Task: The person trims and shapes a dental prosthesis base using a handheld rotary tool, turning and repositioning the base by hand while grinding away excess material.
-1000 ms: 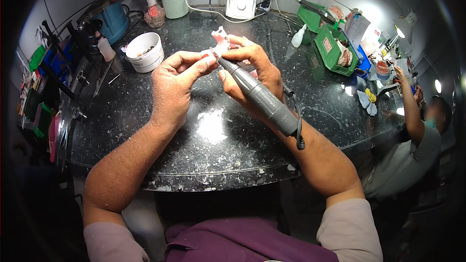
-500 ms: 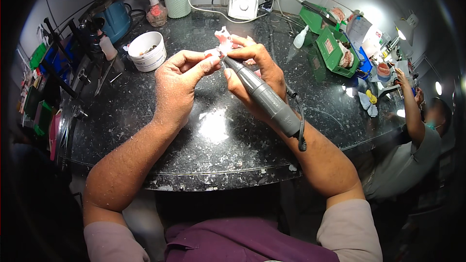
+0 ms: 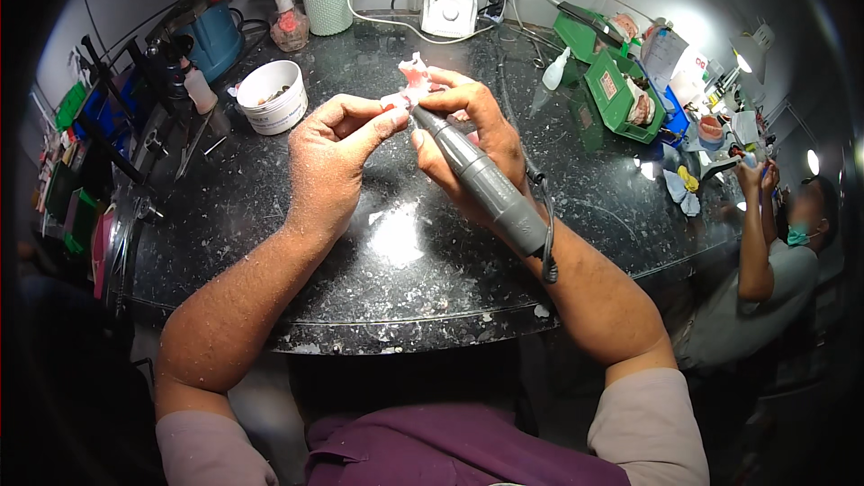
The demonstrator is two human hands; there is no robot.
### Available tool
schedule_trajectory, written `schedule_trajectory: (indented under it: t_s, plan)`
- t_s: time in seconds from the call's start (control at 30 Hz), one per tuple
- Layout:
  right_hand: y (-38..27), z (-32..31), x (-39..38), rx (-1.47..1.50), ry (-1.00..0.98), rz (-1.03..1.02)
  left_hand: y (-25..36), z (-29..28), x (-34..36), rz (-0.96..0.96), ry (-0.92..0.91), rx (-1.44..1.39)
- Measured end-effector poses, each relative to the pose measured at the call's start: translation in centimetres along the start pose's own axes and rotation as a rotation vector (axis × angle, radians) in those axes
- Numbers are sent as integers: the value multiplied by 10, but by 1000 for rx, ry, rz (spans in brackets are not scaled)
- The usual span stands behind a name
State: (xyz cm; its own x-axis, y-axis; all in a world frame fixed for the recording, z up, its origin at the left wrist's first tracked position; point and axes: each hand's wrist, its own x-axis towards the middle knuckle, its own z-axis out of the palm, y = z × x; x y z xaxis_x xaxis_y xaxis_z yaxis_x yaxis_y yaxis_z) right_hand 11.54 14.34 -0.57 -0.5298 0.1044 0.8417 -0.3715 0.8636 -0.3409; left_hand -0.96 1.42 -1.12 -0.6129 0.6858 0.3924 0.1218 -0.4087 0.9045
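Over the middle of the dark worktop, my left hand pinches a small pink denture piece between thumb and fingertips. Its irregular upper part sticks up beyond my fingers; the rest is partly covered by them. My right hand is wrapped round a thick grey rotary handpiece, its narrow end up against the pink piece and its back end sloping down over my right wrist. A dark coiled cord hangs from that back end. The tip of the tool is too small to make out. Pale dust speckles my left hand and forearm.
Left of my hands stands a white tub with small bits inside. Behind are a pink-stained bottle, a green tool cup and a white device. Green boxes with dental models lie right; a co-worker sits beyond.
The handpiece's back end has shifted slightly left and down, and its cord hangs differently. My left hand has barely moved. The co-worker's raised hands and head have changed position.
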Motion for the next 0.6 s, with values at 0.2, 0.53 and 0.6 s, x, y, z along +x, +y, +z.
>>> schedule_trajectory:
  t_s: [0.2,0.53,0.6]
  plan:
    - [0,4,-4,83,63,169,-1,1,0,7,-5,-10]
    - [-13,6,2,176,199,84,4,9,-4,150,29,149]
    - [-13,10,4,162,217,40,2,11,-5,239,-44,143]
